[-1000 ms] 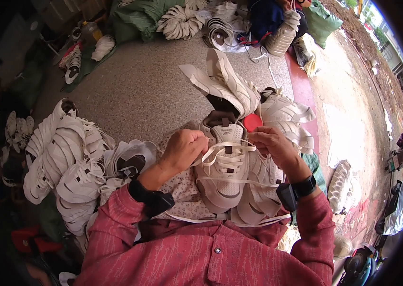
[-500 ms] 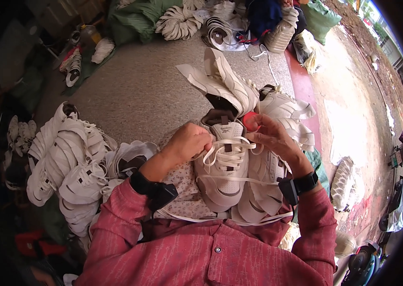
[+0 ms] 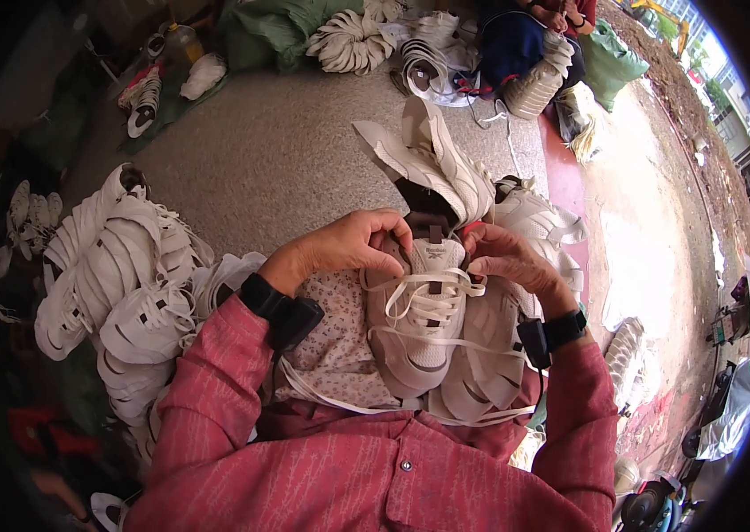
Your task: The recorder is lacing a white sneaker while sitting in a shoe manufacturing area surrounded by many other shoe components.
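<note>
Left hand (image 3: 344, 244) shifted up the shoe (image 3: 415, 324), fingers (image 3: 387, 220) parted, nothing clearly pinched; can't tell grip of right hand (image 3: 517, 257).

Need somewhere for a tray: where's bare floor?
Speckled floor between the left shoe pile, the green bag and the floral cloth; sunlit ground, glare-washed, right of the red strip. Crowded: beyond and right of the laced shoe, among uppers.

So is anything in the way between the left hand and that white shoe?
Nothing that I can see: the left hand is right at the upper side of the shoe. The red thing is across from it, partly behind the right hand.
</note>
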Available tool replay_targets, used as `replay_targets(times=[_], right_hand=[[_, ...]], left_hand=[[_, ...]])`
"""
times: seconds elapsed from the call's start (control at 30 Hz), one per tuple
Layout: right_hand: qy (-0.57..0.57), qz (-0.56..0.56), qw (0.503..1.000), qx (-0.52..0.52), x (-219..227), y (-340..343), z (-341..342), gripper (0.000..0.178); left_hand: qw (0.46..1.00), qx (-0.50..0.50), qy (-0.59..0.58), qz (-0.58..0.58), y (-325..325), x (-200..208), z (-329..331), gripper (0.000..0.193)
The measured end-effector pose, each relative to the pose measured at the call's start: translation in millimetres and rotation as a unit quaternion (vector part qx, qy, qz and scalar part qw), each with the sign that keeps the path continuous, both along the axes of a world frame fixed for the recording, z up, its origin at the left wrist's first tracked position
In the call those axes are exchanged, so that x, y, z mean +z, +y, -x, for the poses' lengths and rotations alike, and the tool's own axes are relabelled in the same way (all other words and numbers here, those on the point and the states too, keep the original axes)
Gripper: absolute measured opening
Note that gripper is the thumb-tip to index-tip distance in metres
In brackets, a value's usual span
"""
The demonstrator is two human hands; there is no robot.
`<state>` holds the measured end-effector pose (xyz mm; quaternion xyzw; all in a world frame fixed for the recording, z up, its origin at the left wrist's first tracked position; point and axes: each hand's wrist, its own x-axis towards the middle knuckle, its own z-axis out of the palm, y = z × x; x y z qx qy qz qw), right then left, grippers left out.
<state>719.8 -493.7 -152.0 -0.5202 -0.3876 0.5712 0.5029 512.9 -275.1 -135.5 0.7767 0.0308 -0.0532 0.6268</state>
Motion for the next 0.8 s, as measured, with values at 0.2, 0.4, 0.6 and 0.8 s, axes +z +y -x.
replay_targets(times=[0.2, 0.4, 0.6, 0.8], right_hand=[[-0.391, -0.085, 0.916, -0.045, 44, 26, 28, 0.01], [-0.466, -0.216, 0.857, 0.043, 39, 58, 63, 0.012], [-0.561, -0.217, 0.793, 0.097, 35, 63, 63, 0.012], [-0.73, -0.041, 0.681, -0.039, 73, 38, 16, 0.007]], left_hand=[[0.996, 0.027, -0.077, 0.025, 2, -20, 3, 0.028], [0.993, 0.038, -0.091, 0.071, 2, -35, 1, 0.03], [0.993, 0.049, -0.051, 0.099, 0, -34, 5, 0.031], [0.995, 0.038, -0.081, -0.046, -9, -6, 11, 0.029]])
